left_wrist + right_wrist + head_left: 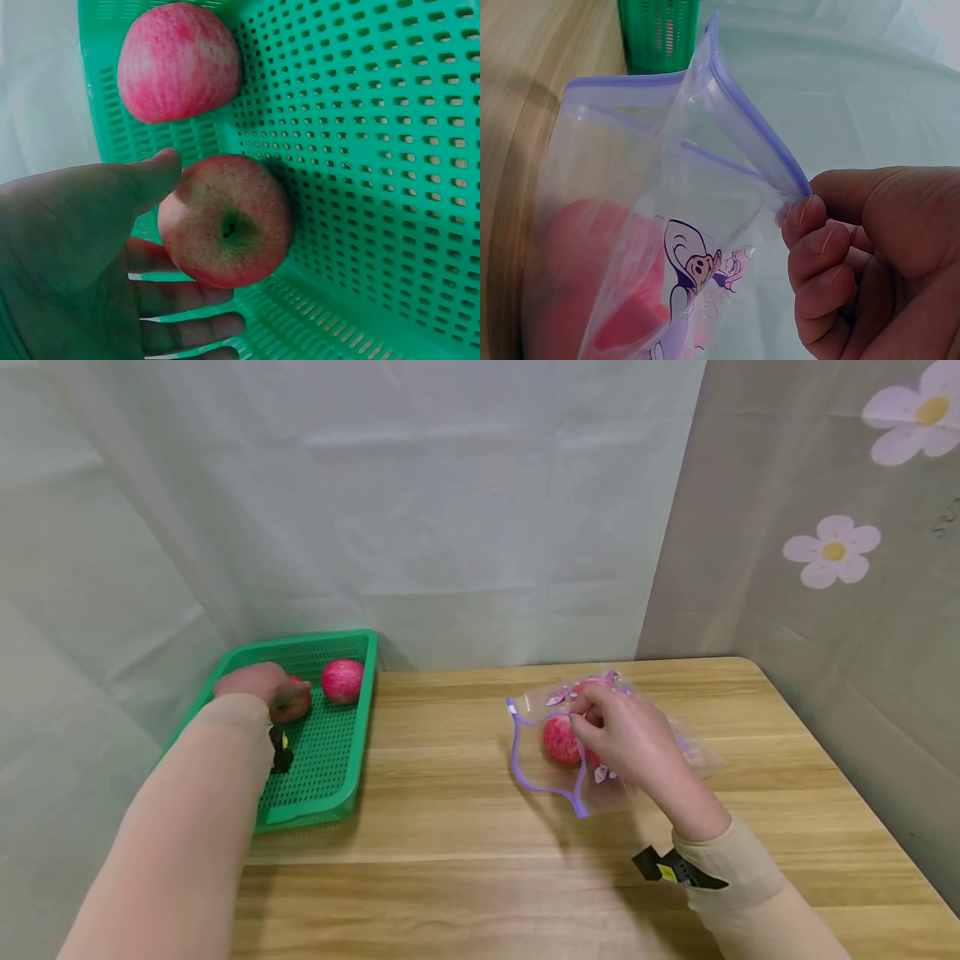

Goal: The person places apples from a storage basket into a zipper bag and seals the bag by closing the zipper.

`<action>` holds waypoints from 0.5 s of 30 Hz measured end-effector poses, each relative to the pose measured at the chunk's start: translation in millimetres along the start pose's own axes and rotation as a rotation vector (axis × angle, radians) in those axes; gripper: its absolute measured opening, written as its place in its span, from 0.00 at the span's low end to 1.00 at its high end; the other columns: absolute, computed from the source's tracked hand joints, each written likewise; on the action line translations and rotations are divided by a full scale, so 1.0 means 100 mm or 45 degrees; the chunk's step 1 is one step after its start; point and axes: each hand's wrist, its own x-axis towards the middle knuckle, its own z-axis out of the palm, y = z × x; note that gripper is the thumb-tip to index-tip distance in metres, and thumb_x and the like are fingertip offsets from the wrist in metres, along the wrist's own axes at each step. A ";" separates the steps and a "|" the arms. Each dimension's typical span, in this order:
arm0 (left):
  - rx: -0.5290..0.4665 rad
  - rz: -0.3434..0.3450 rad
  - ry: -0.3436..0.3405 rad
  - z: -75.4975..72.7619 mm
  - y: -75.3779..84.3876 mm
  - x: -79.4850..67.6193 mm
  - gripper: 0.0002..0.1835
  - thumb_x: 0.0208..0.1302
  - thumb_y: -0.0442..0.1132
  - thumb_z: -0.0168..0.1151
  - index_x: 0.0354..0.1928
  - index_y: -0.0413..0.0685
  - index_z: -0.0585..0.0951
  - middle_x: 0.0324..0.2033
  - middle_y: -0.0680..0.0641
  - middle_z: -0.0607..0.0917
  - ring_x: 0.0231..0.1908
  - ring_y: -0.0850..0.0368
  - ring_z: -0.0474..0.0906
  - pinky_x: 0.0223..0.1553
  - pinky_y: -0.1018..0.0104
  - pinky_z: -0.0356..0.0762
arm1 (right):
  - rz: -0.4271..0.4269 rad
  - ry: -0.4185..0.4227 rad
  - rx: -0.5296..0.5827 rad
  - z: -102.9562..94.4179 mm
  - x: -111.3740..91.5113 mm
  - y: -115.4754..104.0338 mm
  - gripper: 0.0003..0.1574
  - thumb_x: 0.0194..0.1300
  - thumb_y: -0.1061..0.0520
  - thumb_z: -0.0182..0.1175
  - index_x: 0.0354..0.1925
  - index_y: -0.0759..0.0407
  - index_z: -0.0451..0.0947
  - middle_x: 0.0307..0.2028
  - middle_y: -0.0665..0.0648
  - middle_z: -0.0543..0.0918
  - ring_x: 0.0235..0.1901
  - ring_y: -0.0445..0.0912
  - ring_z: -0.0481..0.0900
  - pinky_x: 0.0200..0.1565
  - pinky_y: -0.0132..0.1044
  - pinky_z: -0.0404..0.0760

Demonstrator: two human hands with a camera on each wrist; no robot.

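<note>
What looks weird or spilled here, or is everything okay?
Nothing stands out as odd. Two apples are in the green basket, one right by the left hand, and more red fruit sits inside the clear bag. Its mouth gapes, but the right hand is pinching the edge. I see no spills or tears.

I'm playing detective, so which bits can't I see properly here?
Head view: part of the round red apple in the green plastic basket, hidden by the left hand.
Left wrist view: part of the little finger, cut off by the bottom edge.
Right wrist view: how many red apples the clear, purple-zipped plastic bag holds; its cloudy film blurs them.
Right wrist view: most of the basket, cut off by the top edge.
</note>
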 end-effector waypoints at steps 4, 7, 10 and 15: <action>-0.012 -0.011 0.048 0.00 0.03 -0.13 0.32 0.84 0.62 0.43 0.37 0.42 0.81 0.31 0.42 0.76 0.35 0.49 0.76 0.41 0.55 0.78 | 0.008 -0.008 0.003 0.00 -0.01 0.00 0.03 0.73 0.59 0.65 0.40 0.53 0.85 0.21 0.43 0.78 0.24 0.43 0.74 0.30 0.43 0.69; -0.019 -0.036 0.046 0.02 0.00 -0.10 0.33 0.83 0.63 0.42 0.42 0.40 0.83 0.32 0.41 0.77 0.36 0.49 0.76 0.41 0.54 0.79 | 0.013 -0.013 0.006 0.00 -0.01 -0.01 0.03 0.73 0.59 0.65 0.40 0.53 0.86 0.21 0.43 0.78 0.25 0.44 0.73 0.30 0.43 0.69; -0.017 -0.063 0.047 0.04 -0.05 -0.04 0.35 0.82 0.65 0.43 0.45 0.39 0.84 0.32 0.42 0.77 0.36 0.49 0.77 0.42 0.53 0.79 | 0.018 -0.017 0.011 0.00 0.00 -0.02 0.03 0.73 0.59 0.65 0.40 0.53 0.85 0.21 0.44 0.78 0.25 0.44 0.73 0.30 0.43 0.68; -0.027 -0.109 0.051 0.08 -0.09 0.03 0.28 0.77 0.61 0.47 0.34 0.44 0.82 0.29 0.45 0.75 0.32 0.53 0.73 0.35 0.58 0.76 | 0.022 -0.018 0.012 0.00 0.00 -0.03 0.03 0.73 0.58 0.65 0.39 0.53 0.85 0.22 0.44 0.78 0.25 0.44 0.73 0.30 0.43 0.68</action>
